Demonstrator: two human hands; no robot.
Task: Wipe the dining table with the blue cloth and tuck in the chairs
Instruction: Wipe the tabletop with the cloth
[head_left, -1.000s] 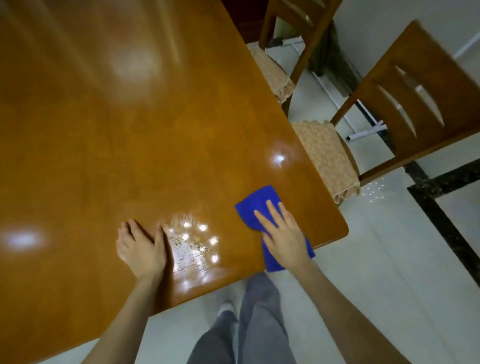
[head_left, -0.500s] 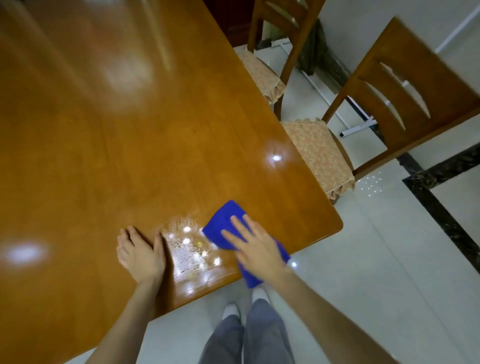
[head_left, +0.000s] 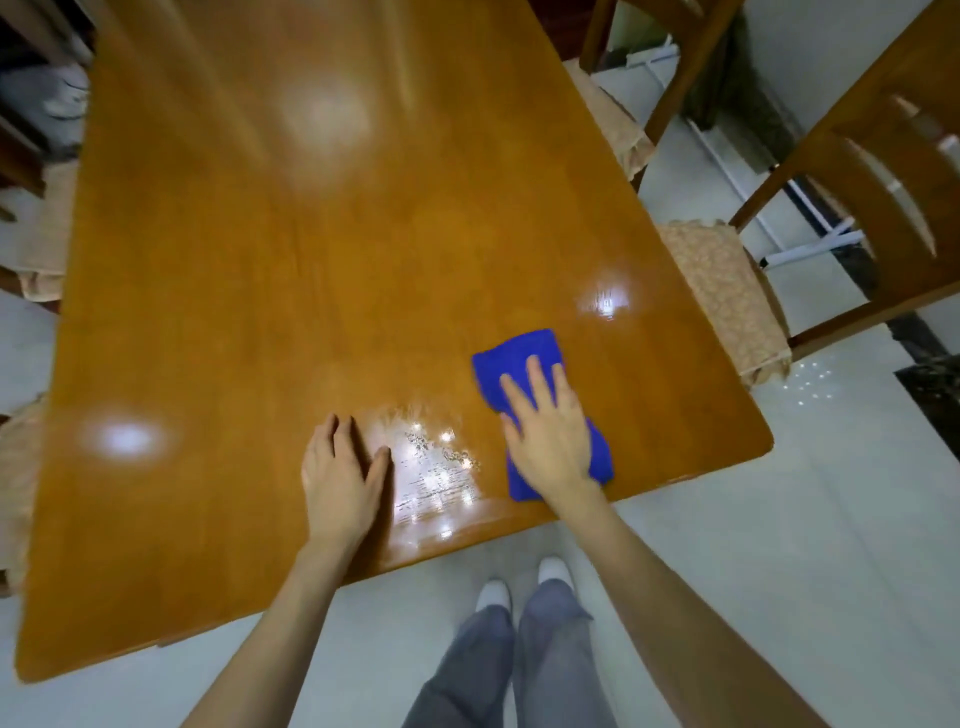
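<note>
The glossy wooden dining table (head_left: 311, 260) fills most of the view. My right hand (head_left: 550, 436) lies flat on the folded blue cloth (head_left: 519, 358), pressing it onto the table near the front right corner. My left hand (head_left: 340, 478) rests flat on the tabletop by the front edge, fingers slightly apart, holding nothing. A wet, streaky patch (head_left: 431, 467) shines between the two hands. A wooden chair (head_left: 883, 197) with a beige cushion (head_left: 727, 291) stands pulled out at the table's right side.
A second chair (head_left: 670, 62) with a cushion stands farther back on the right. Cushioned chair seats (head_left: 41, 249) show at the left edge. My legs and white shoes (head_left: 519, 587) stand on the pale tiled floor at the table's front edge. A white pipe (head_left: 810, 249) lies by the wall.
My right hand slid the cloth left toward the wet patch, then back right and a little forward. My left hand stayed put. The view widened to show the table's left side.
</note>
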